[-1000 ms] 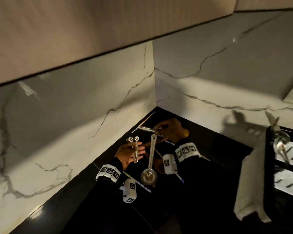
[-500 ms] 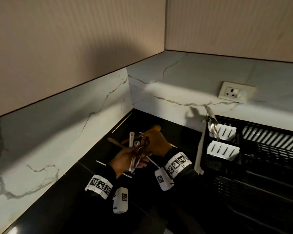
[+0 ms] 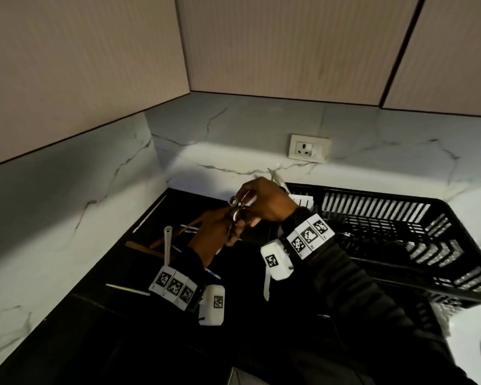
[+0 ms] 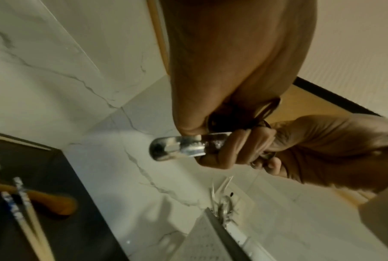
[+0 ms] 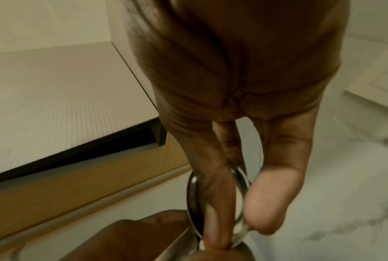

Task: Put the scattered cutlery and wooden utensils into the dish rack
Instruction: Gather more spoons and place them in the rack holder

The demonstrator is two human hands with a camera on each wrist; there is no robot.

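Note:
A bundle of metal spoons (image 3: 235, 213) is held above the black counter (image 3: 95, 315), just left of the black dish rack (image 3: 400, 234). My left hand (image 3: 228, 236) grips its lower part and my right hand (image 3: 252, 209) closes over its upper part. In the left wrist view the right hand's fingers (image 4: 239, 150) wrap a shiny spoon handle (image 4: 170, 150). In the right wrist view the right hand's fingers (image 5: 217, 203) pinch a spoon bowl (image 5: 192, 194). Wooden utensils (image 3: 161, 244) and blue-patterned chopsticks (image 3: 189, 229) lie on the counter behind the hands.
The rack's white cutlery holder (image 3: 303, 200) holds some cutlery, right behind my right hand. A pale handle (image 3: 167, 245) and loose chopsticks (image 3: 127, 289) sit by the left wall. Marble walls close the corner. A wall socket (image 3: 307, 148) is above the rack.
The hands have come together and risen toward the rack; my right hand now grips the spoons that my left hand was holding. The view has swung right, showing the rack.

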